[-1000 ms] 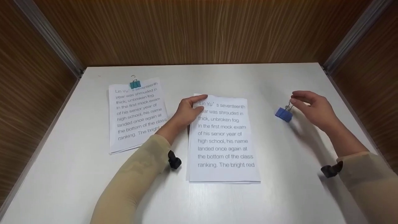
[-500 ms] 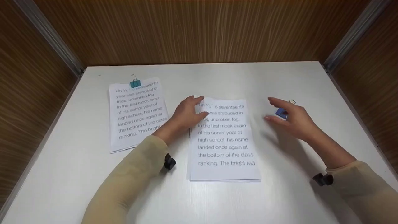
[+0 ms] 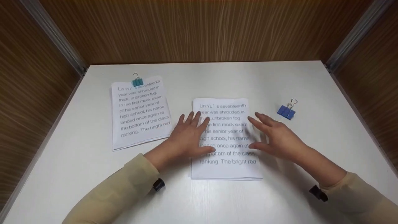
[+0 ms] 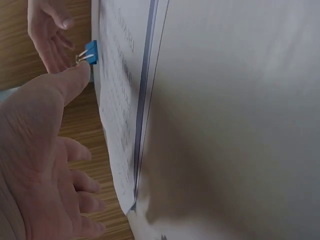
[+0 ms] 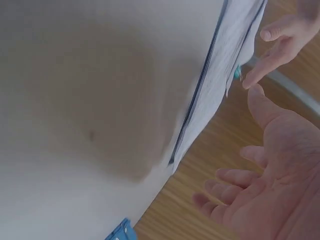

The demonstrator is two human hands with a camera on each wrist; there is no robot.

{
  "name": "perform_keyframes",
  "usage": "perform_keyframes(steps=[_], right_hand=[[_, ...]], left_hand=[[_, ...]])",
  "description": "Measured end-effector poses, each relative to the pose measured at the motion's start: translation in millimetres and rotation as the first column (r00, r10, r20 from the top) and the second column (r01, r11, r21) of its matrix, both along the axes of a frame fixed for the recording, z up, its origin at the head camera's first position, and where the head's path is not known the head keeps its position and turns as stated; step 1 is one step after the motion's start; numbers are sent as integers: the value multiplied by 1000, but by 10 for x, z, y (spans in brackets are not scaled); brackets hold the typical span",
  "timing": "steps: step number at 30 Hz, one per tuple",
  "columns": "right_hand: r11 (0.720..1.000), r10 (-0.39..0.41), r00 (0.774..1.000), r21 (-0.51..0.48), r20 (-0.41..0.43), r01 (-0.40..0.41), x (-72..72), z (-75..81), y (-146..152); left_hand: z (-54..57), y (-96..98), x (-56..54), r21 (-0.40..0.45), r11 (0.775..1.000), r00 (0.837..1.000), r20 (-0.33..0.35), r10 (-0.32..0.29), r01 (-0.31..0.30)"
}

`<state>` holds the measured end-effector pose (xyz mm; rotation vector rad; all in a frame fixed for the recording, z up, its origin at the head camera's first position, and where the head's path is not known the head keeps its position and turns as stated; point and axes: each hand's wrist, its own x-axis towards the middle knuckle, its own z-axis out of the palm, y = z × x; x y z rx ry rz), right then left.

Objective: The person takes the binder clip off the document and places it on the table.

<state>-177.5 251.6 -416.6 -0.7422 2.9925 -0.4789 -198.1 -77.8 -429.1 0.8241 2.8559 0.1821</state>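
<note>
A loose stack of printed sheets point(image 3: 227, 171) lies in the middle of the white table, its edges nearly even. Over its left edge my left hand point(image 3: 186, 140) is spread, fingers extended; the left wrist view suggests it hovers above the paper. My right hand point(image 3: 279, 140) is at the right edge, fingers apart and nothing held, palm turned toward the stack. A blue binder clip point(image 3: 286, 112) rests on the table beyond the right hand, its wire handles pointing away. This blue clip point(image 5: 122, 231) also shows at the bottom of the right wrist view.
On the left lies a second stack of sheets point(image 3: 140, 124), with a teal binder clip point(image 3: 137, 82) on its top edge. Wood-grain panels point(image 3: 199, 31) enclose the table point(image 3: 77, 124) at the back and both sides.
My right hand has let go of the blue binder clip, leaving it on the table, and moved left to the stack. My left hand has released the stack's top-left corner and slid nearer me.
</note>
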Motion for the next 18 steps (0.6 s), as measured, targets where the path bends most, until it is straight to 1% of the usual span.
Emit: perform_keyframes(steps=[5, 9, 13, 15, 18], right_hand=[[995, 55, 998, 79, 29, -57, 137, -73, -104], [989, 103, 994, 106, 32, -106, 219, -132, -154], [981, 153, 988, 117, 29, -155, 265, -175, -164], [978, 171, 985, 118, 37, -174, 281, -193, -154], [976, 176, 983, 117, 61, -182, 289, -205, -136]], left_hand=[[-64, -67, 212, -11, 999, 999, 4, -44, 44], [-92, -114, 317, -21, 998, 998, 19, -60, 60], [-110, -137, 363, -28, 997, 997, 39, -71, 73], [-122, -142, 366, -29, 997, 996, 43, -76, 78], [-137, -142, 355, -17, 996, 995, 52, -83, 84]])
